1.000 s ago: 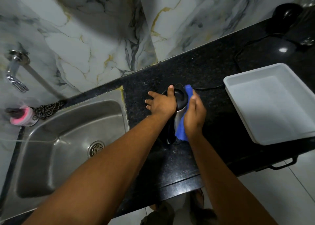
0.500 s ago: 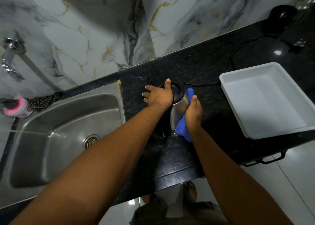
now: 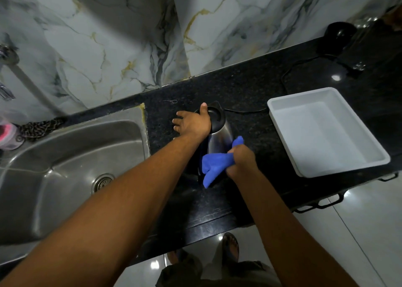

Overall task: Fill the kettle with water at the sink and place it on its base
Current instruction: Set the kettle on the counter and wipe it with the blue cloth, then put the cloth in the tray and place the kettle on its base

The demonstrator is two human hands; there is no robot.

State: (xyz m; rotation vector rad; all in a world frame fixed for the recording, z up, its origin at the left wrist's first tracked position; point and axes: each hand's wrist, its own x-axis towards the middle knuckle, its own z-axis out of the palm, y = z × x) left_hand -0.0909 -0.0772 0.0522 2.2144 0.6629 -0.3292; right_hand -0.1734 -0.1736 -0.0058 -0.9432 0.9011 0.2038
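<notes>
1. The black speckled stone countertop stretched under both hands, running from the sink on the left hand's far side to the tray beyond the right hand.
2. The stainless steel sink basin lay to the outer side of the left forearm, its round drain just beside that forearm.
3. The white rectangular plastic tray sat on the counter to the outer side of the right hand, apart from it.
4. The left arm reached forward and across at a slant, extended nearly straight; the left hand lay palm-down on the lid side of the kettle, fingers spread apart, thumb pointing away along the lid's edge.
5. The stainless steel kettle with a black lid stood upright on the counter between the two hands, under the left palm; whether its base was beneath it could not be told.
6. The right arm came up from below, wrist bent inward; the right hand was clenched around the blue cloth, pressing it against the kettle's lower near side.
7. A black cord ran along the counter beyond the right hand, from behind the kettle toward the tray's far corner.
</notes>
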